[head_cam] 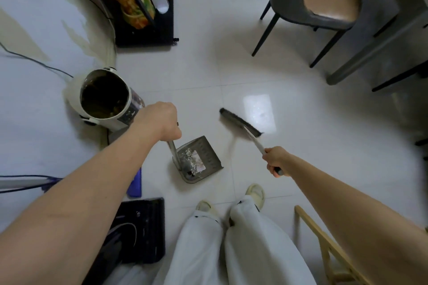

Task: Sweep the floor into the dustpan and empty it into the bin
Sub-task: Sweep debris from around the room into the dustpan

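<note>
Two hands are busy: the left hand [162, 120] has its grip closed around the upright handle of the dustpan [199, 159], which sits on the floor [231, 65] holding swept scraps. The right hand [275, 161] has its grip wrapped around the broom [240, 122] handle, bristles to the right of the pan. The open bin [104, 97] stands to the left.

Littered grey dustpan [199, 159] between bin [104, 97] and broom [240, 122]
</note>
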Motion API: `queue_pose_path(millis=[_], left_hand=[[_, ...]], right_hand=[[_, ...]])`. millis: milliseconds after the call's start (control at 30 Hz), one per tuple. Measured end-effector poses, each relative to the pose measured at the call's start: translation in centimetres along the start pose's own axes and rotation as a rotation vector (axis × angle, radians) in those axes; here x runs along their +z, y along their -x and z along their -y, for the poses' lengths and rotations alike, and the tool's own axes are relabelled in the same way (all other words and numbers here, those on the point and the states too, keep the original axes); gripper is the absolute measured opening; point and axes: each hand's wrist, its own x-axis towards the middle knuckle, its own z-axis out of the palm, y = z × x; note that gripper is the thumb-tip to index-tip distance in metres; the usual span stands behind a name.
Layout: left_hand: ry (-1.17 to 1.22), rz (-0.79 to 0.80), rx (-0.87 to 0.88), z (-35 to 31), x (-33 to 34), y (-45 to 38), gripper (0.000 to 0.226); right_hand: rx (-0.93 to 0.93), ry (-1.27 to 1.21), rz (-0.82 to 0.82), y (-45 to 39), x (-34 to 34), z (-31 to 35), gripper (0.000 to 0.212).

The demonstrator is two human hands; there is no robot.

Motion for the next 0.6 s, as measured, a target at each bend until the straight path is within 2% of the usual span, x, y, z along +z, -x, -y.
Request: queue_pose_path(millis=[100, 200, 267, 367, 533, 567, 600], left_hand=[[0.003, -0.013, 0.002, 0.3, 0.2, -0.1, 0.023], [0.022, -0.015, 0.005, 0.5, 0.4, 0.3, 0.027], [0.055, -0.003, -0.007, 1.0, 0.7, 0.8, 0.026], [0.144, 0.020, -0.045, 2.9, 1.1, 2.1, 0.020], [0.308, -0.014, -0.163, 6.4, 1.7, 5.0, 0.013], [0.327, -0.020, -0.191, 7.0, 1.8, 5.7, 0.014], [0.330, -0.021, -0.210, 7.3, 1.8, 6.1, 0.014]], right_hand=[[-0.040, 0.002, 0.119, 0.4, 3.2, -0.3, 0.041], [0.101, -0.137, 0.200, 1.9, 2.9, 0.9, 0.042], [0.136, -0.265, 0.262, 3.5, 2.2, 1.2, 0.036], [0.060, -0.353, 0.294, 7.7, 1.9, 2.2, 0.022], [-0.096, -0.127, 0.207, 9.6, 2.2, 6.5, 0.028], [-0.120, -0.055, 0.182, 9.6, 2.4, 7.8, 0.020], [-0.140, -0.009, 0.155, 9.2, 2.5, 8.5, 0.025]])
